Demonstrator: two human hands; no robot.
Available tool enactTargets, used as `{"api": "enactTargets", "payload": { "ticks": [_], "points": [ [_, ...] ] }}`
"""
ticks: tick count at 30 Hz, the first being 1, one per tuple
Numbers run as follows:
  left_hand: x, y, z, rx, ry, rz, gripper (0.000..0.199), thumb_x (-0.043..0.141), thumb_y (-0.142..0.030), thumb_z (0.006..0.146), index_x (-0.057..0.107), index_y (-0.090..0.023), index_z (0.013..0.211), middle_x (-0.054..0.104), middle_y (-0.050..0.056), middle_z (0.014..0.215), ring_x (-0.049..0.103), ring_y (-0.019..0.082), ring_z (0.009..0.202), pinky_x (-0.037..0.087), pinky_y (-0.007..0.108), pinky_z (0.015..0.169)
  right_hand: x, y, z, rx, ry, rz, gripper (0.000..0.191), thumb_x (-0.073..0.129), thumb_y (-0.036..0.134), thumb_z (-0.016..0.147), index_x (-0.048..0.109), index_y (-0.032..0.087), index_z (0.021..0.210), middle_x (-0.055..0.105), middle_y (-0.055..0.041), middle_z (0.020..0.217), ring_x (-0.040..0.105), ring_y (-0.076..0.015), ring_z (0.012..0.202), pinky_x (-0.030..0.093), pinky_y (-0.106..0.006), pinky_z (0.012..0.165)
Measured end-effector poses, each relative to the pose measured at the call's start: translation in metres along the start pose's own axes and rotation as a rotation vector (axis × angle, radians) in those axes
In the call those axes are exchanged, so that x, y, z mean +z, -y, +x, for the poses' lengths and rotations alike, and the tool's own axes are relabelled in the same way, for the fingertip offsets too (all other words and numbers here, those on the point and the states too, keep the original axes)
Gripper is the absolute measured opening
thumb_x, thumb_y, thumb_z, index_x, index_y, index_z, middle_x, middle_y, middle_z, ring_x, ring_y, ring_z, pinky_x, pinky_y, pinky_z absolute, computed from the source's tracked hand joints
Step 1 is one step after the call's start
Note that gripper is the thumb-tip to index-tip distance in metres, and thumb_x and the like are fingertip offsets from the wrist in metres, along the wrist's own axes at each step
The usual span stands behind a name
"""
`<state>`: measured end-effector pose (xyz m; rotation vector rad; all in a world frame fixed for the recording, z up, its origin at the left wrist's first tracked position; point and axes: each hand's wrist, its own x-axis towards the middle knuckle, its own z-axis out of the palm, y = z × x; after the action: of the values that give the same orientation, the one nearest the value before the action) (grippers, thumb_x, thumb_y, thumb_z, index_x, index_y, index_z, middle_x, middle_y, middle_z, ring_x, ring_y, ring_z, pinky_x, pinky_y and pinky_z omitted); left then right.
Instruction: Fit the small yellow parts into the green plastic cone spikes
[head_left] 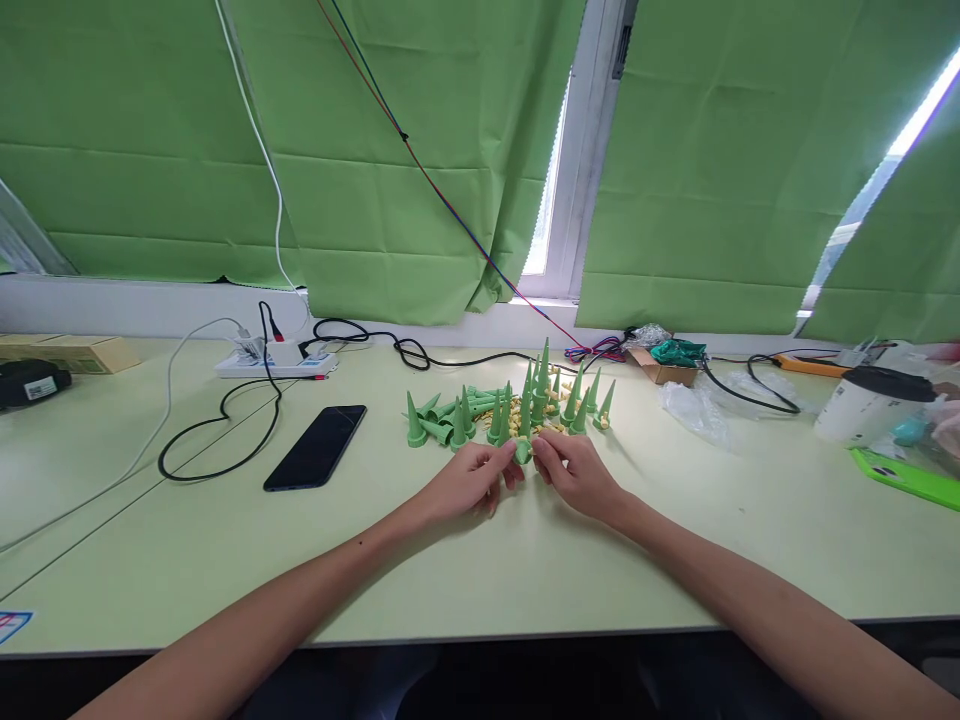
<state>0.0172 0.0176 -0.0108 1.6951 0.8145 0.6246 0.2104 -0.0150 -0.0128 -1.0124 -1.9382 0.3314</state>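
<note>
Fingers of the left hand [474,478] pinch a small green plastic piece [523,452] before upright green plastic cones [539,395]; right hand [581,474] grip unclear; brushing knuckles could topple cones.

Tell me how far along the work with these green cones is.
Several upright cones look done. The left hand holds a green piece, the right hand close by; whether it pinches anything is unclear. Lying cones and loose yellow bits seem left.
</note>
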Motion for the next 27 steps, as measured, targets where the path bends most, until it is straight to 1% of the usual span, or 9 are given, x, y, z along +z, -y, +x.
{"api": "enactTargets", "payload": {
  "ticks": [2,5,7,11,14,18,20,23,27],
  "points": [
    [-0.002,0.000,0.000,0.001,0.021,-0.008,0.062,0.043,-0.069,0.091,0.064,-0.012,0.077,0.060,0.003,0.069,0.049,0.007,0.041,0.029,0.021,0.037,0.000,0.000,0.000,-0.008,0.006,0.002,0.040,0.036,0.031,0.103,0.041,0.021,0.064,0.050,0.0024,0.056,0.041,-0.0111,0.050,0.032,-0.027,0.054],
    [-0.006,0.002,0.001,0.003,0.053,0.021,0.058,0.044,-0.067,0.091,0.062,-0.014,0.078,0.056,0.000,0.056,0.049,0.009,0.040,0.032,0.020,0.038,-0.001,0.000,0.000,-0.009,0.012,-0.002,0.039,0.037,0.030,0.102,0.041,0.021,0.065,0.049,0.0028,0.056,0.041,-0.0114,0.051,0.032,-0.027,0.055],
    [-0.008,0.004,0.002,-0.002,0.050,0.040,0.055,0.045,-0.066,0.092,0.061,-0.015,0.080,0.055,0.000,0.051,0.046,0.009,0.039,0.032,0.020,0.039,-0.001,-0.001,0.000,-0.008,0.014,-0.004,0.038,0.037,0.030,0.102,0.041,0.021,0.065,0.048,0.0030,0.057,0.041,-0.0115,0.051,0.031,-0.027,0.055],
    [-0.009,0.002,0.000,0.003,0.028,0.051,0.049,0.049,-0.064,0.091,0.059,-0.017,0.084,0.058,0.000,0.054,0.045,0.009,0.040,0.032,0.020,0.041,0.000,-0.002,-0.001,-0.013,0.014,0.018,0.037,0.038,0.031,0.102,0.040,0.021,0.067,0.047,0.0033,0.057,0.041,-0.0116,0.051,0.031,-0.027,0.055],
    [-0.008,-0.004,-0.004,0.020,0.014,0.083,0.046,0.051,-0.062,0.090,0.056,-0.017,0.084,0.056,-0.002,0.052,0.043,0.008,0.040,0.031,0.021,0.041,0.000,-0.002,-0.001,-0.014,0.022,0.023,0.038,0.037,0.033,0.103,0.039,0.022,0.067,0.046,0.0035,0.056,0.039,-0.0117,0.051,0.029,-0.027,0.054],
    [-0.006,-0.012,-0.008,0.093,-0.031,0.121,0.039,0.056,-0.056,0.090,0.058,-0.017,0.088,0.050,-0.004,0.053,0.041,0.008,0.044,0.030,0.021,0.043,0.001,-0.003,-0.001,-0.016,0.018,0.028,0.041,0.034,0.037,0.104,0.037,0.022,0.067,0.043,0.0038,0.055,0.038,-0.0116,0.050,0.029,-0.027,0.053],
    [-0.005,-0.014,-0.009,0.128,-0.065,0.139,0.034,0.061,-0.052,0.088,0.058,-0.018,0.090,0.048,-0.005,0.057,0.043,0.008,0.047,0.032,0.020,0.044,0.001,-0.003,-0.001,-0.013,0.007,0.039,0.042,0.033,0.039,0.105,0.036,0.022,0.067,0.043,0.0039,0.055,0.038,-0.0114,0.050,0.029,-0.027,0.053],
    [-0.003,-0.014,-0.008,0.191,-0.117,0.173,0.031,0.065,-0.047,0.085,0.059,-0.018,0.094,0.051,-0.004,0.066,0.046,0.008,0.051,0.035,0.020,0.045,0.002,-0.003,-0.001,-0.002,0.002,0.069,0.044,0.032,0.043,0.105,0.035,0.022,0.066,0.043,0.0038,0.056,0.037,-0.0112,0.050,0.030,-0.027,0.053],
    [-0.002,-0.012,-0.007,0.279,-0.180,0.224,0.033,0.068,-0.044,0.084,0.059,-0.020,0.105,0.055,0.000,0.088,0.052,0.009,0.060,0.042,0.021,0.049,0.003,-0.001,-0.002,0.017,-0.007,0.111,0.047,0.030,0.049,0.105,0.036,0.022,0.066,0.042,0.0036,0.054,0.036,-0.0110,0.049,0.030,-0.027,0.051]
  ]
}}
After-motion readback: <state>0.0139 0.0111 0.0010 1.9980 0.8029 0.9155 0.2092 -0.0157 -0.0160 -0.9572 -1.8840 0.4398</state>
